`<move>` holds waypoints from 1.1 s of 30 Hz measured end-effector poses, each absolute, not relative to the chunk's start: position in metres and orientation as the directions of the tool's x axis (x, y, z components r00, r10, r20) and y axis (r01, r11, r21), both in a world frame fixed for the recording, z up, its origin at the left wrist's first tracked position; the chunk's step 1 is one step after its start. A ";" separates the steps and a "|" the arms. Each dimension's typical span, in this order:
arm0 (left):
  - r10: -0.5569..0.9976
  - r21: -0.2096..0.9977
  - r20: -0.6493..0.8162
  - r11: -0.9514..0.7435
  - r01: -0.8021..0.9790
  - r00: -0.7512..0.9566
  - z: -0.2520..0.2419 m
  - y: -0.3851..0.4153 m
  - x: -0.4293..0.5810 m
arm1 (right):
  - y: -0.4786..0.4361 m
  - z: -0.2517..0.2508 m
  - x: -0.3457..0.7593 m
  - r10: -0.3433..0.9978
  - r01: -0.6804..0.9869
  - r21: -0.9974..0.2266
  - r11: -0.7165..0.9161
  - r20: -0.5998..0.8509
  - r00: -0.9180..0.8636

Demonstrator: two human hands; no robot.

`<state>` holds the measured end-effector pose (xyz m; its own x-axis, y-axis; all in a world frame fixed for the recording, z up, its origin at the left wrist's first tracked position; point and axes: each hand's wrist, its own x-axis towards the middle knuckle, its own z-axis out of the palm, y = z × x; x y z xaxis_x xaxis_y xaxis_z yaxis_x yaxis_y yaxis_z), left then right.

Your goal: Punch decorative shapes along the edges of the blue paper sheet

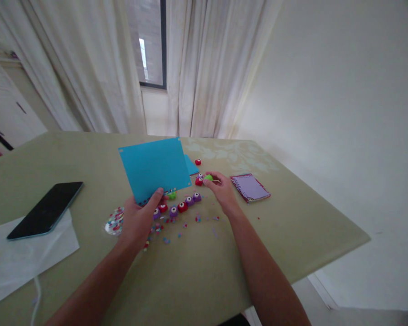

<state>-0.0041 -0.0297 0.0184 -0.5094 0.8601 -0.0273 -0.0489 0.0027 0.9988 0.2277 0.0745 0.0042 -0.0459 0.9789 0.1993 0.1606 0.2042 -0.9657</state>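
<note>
Pale curtains (211, 59) hang beyond your hands, past the far edge of a greenish table (190, 285). Your left hand (139, 222) has its thumb over the lower edge of a blue card (154, 167), holding it up and tilted. Your right hand (221, 188) pinches a green toy (208, 177) in its fingertips, close to a few red and purple ones; whether it also grips the thin pale strip beside its fingers, you cannot tell from here.

Because the card is held only along its lower edge, it could sag or swing if your thumb eases. It could then brush the row of eyed toys (182, 207) lying between your hands and knock them out of line. Small beads (166, 241) lie loose on your side of that row, so a dragging wrist could sweep them off or lose them. The clear packet (114, 222) of beads sits just left of your left hand; a bump there might spill more, if it is open, which you cannot tell. Squeezed too hard, the green toy might slip from your fingertips and drop among its neighbours. The notebook (253, 186), right of your right hand, looks safely apart.
</note>
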 end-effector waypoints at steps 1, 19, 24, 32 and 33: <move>0.856 0.997 -0.046 0.010 -0.073 -0.514 0.019 -0.029 -0.003 | 0.071 0.005 0.223 0.979 0.073 -0.982 0.173 0.164 -0.119; 0.887 1.000 0.009 -0.020 -0.018 -0.462 0.005 -0.029 -0.004 | 0.030 0.016 0.178 0.876 -0.310 -0.922 -0.233 -0.061 -0.478; 0.887 0.999 -0.035 0.019 -0.039 -0.460 0.005 -0.030 -0.004 | 0.029 0.018 0.177 0.881 -0.317 -0.923 -0.220 -0.048 -0.470; 0.891 0.995 -0.030 -0.017 -0.099 -0.454 0.005 -0.029 -0.002 | 0.028 0.017 0.176 0.881 -0.293 -0.933 -0.211 -0.051 -0.470; 0.889 0.995 -0.031 -0.014 -0.094 -0.457 0.007 -0.029 -0.001 | 0.029 0.016 0.176 0.882 -0.299 -0.931 -0.208 -0.046 -0.469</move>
<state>-0.0012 -0.0289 0.0067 -0.4567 0.8891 -0.0305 -0.0939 -0.0141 0.9955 0.1761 0.0287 0.0164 -0.4695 0.8817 -0.0460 -0.2990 -0.2078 -0.9314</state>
